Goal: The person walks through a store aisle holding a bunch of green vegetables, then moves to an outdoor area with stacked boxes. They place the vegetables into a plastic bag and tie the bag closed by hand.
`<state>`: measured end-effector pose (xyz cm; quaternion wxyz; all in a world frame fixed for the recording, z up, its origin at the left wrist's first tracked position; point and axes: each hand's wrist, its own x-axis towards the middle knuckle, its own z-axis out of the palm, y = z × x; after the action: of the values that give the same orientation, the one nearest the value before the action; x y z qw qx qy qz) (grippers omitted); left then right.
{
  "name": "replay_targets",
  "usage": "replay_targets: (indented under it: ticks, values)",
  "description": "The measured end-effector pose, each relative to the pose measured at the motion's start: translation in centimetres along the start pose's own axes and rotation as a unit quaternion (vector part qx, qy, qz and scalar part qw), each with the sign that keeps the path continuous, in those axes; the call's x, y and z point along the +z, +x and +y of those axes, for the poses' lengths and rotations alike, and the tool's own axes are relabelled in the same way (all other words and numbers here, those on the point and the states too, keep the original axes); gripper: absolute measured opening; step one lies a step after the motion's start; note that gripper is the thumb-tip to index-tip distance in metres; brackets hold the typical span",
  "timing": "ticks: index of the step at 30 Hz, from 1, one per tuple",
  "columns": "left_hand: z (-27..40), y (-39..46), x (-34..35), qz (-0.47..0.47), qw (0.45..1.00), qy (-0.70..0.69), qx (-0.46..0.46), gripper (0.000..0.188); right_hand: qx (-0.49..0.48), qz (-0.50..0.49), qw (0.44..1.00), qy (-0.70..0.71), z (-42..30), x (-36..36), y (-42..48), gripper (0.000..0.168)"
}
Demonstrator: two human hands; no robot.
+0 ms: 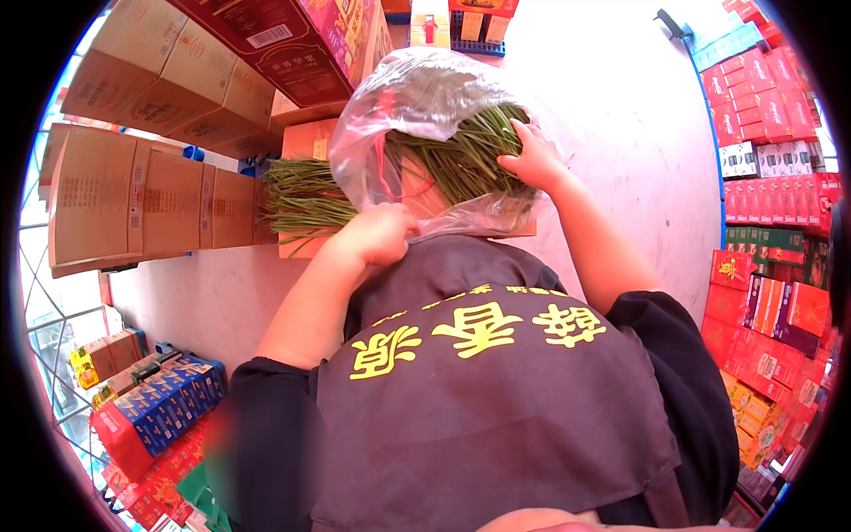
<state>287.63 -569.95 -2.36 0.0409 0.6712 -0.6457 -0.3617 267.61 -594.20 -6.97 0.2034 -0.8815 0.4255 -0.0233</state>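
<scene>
A clear plastic bag (372, 106) lies in front of me with its mouth towards my body. Inside its mouth rests a bundle of long, thin green stalks (459, 159), perhaps chives. My right hand (535, 156) grips the right end of this bundle, thumb and fingers on the stalks. My left hand (385, 233) has curled fingers on the near edge of the bag; the fingertips are partly hidden. Left of the bag lies a second pile of green stalks (309, 199) on a tan cardboard surface (302, 247). A red strip (383, 166) runs along the bag's opening.
Large brown cartons (166, 199) stand close on the left, with a dark red carton (279, 50) beyond. Stacked red drink packs (758, 100) line the right side. Blue packs (169, 399) sit at lower left. Pale floor (618, 120) shows between. My dark apron (492, 412) bears writing.
</scene>
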Motion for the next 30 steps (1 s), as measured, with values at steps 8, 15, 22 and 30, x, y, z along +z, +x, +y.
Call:
replay_targets:
  ticks: [8, 15, 22, 30]
  values:
    - [1.5, 7.4, -10.5, 0.038, 0.971, -0.143, 0.186, 0.049, 0.008, -0.146, 0.958, 0.246, 0.7, -5.4, 0.3, 0.07]
    - [-3.8, 17.3, -17.1, 0.308, 0.778, -0.546, 0.037, 0.056, 0.144, -0.078, 0.865, 0.475, 3.3, -7.0, 3.1, 0.062]
    - [-3.2, 17.1, -9.2, 0.372, 0.907, -0.189, 0.052, 0.039, 0.16, 0.015, 0.89, 0.426, 7.8, -1.9, -0.5, 0.046]
    - [5.0, 8.7, -2.2, 0.15, 0.954, -0.197, 0.167, 0.019, 0.019, 0.113, 0.991, 0.074, 3.0, -3.4, -5.8, 0.022]
